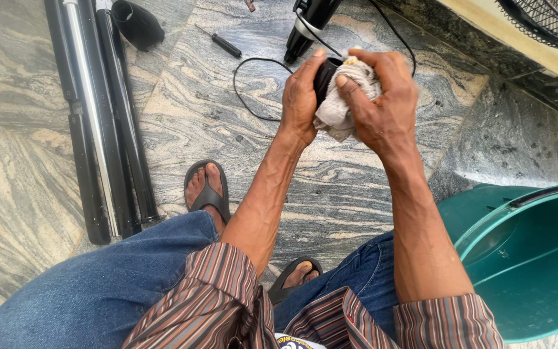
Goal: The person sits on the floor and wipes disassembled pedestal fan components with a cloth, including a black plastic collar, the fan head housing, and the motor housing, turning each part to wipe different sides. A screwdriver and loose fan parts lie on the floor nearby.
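Item under handling: a small black cylindrical part [323,76], being held up above the grey marbled stone floor [214,123] between the seated person's knees. The left hand [299,97] is gripping the part from its left side, thumb over the top and fingers curled behind it. The right hand [382,103] is clenching a crumpled off-white rag [343,106] against the part's right side, forefinger bent over the cloth. Step in hand, as judged: the part is being wiped or rubbed clean with the rag. The next move is likely calling for the left hand to be turning the part so an unwiped face is meeting the cloth, while the right is keeping firm pressure without letting the rag slip. Condition of the part: dark, matt, rounded; most of it is sitting hidden behind rag and fingers, so its full shape cannot be told, though it may be a fan component. Lying near the part: beyond it, a black motor housing [310,22] with a thin black cable [248,97]; to its upper left, a screwdriver [222,42]; far left, black and silver stand tubes [98,129]; lower right, a green bucket [524,258]; upper right, a fan grille [550,22].
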